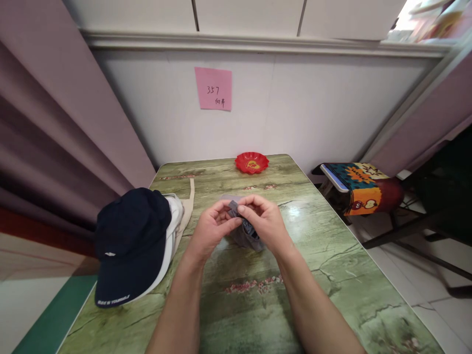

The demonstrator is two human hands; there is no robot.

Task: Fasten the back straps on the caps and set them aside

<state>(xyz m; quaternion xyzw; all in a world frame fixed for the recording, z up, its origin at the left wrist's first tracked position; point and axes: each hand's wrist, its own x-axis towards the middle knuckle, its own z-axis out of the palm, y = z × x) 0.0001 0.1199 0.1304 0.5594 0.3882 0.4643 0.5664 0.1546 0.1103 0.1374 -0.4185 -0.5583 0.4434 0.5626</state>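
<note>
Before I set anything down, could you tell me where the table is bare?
The widest bare patch of table lies between the right forearm and the right edge; a smaller one between the red dish and the grey fabric. It is crowded on the left, under the navy cap and pale hats, and mid-table, where left hand and right hand hold that fabric.

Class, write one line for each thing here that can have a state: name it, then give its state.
Soft grey cloth item: gathered, held up
Left hand: fingers closed on it
Right hand: fingers closed on it
Navy cloth cap: stacked over white cloth cap
Round red scalloped dish: upright
Square pink paper note: stuck up
Purple fabric curtain: hanging in folds
</note>
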